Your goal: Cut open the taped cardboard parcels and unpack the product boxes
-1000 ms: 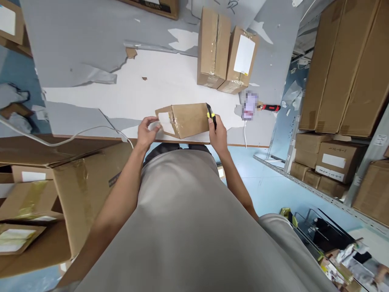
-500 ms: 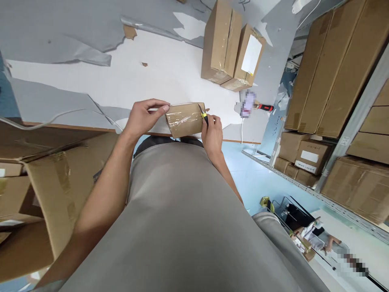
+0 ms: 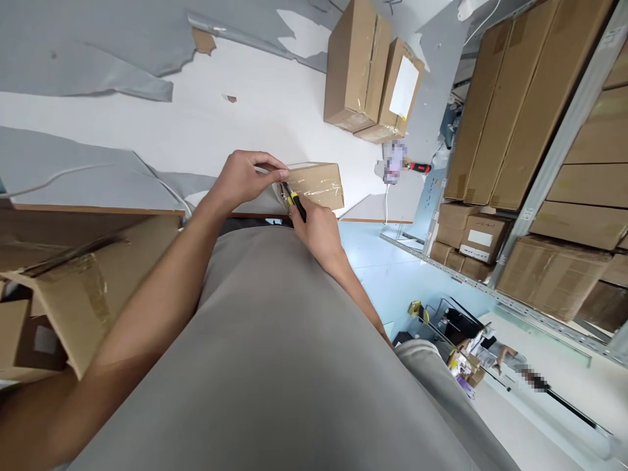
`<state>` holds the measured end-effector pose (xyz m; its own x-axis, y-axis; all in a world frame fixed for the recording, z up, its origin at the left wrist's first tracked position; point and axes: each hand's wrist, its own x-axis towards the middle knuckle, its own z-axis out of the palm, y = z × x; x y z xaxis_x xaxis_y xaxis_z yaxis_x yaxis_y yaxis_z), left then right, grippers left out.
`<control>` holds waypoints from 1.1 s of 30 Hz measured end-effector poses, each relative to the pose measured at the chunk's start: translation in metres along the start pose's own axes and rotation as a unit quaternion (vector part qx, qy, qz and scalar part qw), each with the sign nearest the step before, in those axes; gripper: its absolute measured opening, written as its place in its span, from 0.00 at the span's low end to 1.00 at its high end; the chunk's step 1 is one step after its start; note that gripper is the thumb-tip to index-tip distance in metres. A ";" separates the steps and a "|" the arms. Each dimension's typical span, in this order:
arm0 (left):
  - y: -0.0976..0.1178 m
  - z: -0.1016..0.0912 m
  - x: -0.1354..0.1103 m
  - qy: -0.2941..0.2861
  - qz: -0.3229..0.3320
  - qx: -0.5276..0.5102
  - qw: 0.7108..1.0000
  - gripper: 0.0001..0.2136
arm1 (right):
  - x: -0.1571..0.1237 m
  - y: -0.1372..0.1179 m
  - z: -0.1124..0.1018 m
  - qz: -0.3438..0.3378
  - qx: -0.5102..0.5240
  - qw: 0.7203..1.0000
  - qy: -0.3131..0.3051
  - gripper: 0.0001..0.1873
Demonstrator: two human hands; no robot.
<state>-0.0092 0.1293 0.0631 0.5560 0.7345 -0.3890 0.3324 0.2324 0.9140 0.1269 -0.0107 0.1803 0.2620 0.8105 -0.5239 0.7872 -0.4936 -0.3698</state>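
Noted: small taped carton [image 3: 318, 184] at the near edge of the bench [image 3: 196, 131], left hand [image 3: 243, 178] pinching its 9 o'clock end, right hand [image 3: 318, 230] clenched on a utility knife [image 3: 296, 204] at the 7 o'clock corner; likely risk: blade skids on tape into the left fingertips [image 3: 283, 174] just beside it.
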 end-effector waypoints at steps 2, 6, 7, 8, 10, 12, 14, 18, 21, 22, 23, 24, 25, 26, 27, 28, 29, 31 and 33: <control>-0.004 0.000 0.002 -0.010 0.010 -0.008 1.000 0.14 | -0.002 -0.007 0.000 0.015 -0.021 1.000 -0.003 0.15; -0.012 0.001 0.006 -0.020 0.032 -0.030 0.999 0.10 | -0.010 -0.023 0.001 0.047 -0.069 0.996 -0.025 0.17; -0.013 0.001 0.006 -0.020 0.036 -0.033 0.999 0.10 | -0.012 -0.027 0.002 0.056 -0.077 0.995 -0.024 0.17; -0.013 0.001 0.007 -0.019 0.038 -0.034 0.998 0.10 | -0.014 -0.030 0.003 0.064 -0.083 0.994 -0.019 0.18; -0.014 0.002 0.007 -0.019 0.040 -0.033 0.998 0.11 | -0.017 -0.034 0.007 0.074 -0.087 0.993 -0.006 0.20; -0.014 0.003 0.007 -0.020 0.041 -0.032 0.998 0.11 | -0.017 -0.037 0.010 0.079 -0.085 0.993 0.003 0.21; -0.015 0.004 0.007 -0.021 0.045 -0.031 0.998 0.11 | -0.015 -0.040 0.013 0.084 -0.086 0.993 0.004 0.21; -0.018 0.005 0.008 -0.015 0.057 -0.028 0.998 0.10 | -0.006 -0.049 0.018 0.115 -0.117 0.986 -0.008 0.21; -0.019 0.008 0.005 -0.004 0.067 -0.015 0.998 0.10 | -0.009 -0.055 0.016 0.135 -0.134 0.981 -0.020 0.20; -0.019 0.010 0.003 0.002 0.070 -0.008 0.997 0.10 | -0.014 -0.056 0.014 0.139 -0.140 0.980 -0.026 0.20; -0.019 0.011 0.001 0.008 0.073 -0.001 0.997 0.10 | -0.018 -0.056 0.012 0.142 -0.145 0.979 -0.033 0.20; -0.019 0.013 -0.001 0.013 0.074 0.005 0.997 0.10 | -0.023 -0.055 0.009 0.144 -0.151 0.977 -0.041 0.19; -0.018 0.014 -0.003 0.017 0.074 0.010 0.997 0.10 | -0.027 -0.055 0.006 0.145 -0.157 0.976 -0.049 0.19; -0.018 0.015 -0.005 0.019 0.074 0.014 0.997 0.10 | -0.029 -0.054 0.003 0.144 -0.162 0.975 -0.055 0.19; -0.018 0.015 -0.007 0.020 0.074 0.015 0.997 0.11 | -0.029 -0.054 0.001 0.141 -0.167 0.974 -0.060 0.19; -0.018 0.015 -0.009 0.020 0.074 0.015 0.997 0.11 | -0.028 -0.053 0.000 0.136 -0.170 0.974 -0.064 0.19; -0.018 0.015 -0.010 0.021 0.073 0.014 0.997 0.11 | -0.026 -0.053 0.000 0.130 -0.171 0.974 -0.066 0.19; -0.018 0.016 -0.012 0.024 0.070 0.014 0.997 0.10 | -0.021 -0.050 0.002 0.122 -0.169 0.976 -0.066 0.19; -0.018 0.017 -0.015 0.031 0.071 0.020 0.997 0.09 | -0.021 -0.043 0.006 0.103 -0.148 0.982 -0.058 0.19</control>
<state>-0.0103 0.1031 0.0507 0.5522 0.7965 -0.2463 0.2845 0.0977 0.9537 0.0844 -0.0082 0.2028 0.3802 0.6530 -0.6550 0.8563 -0.5162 -0.0176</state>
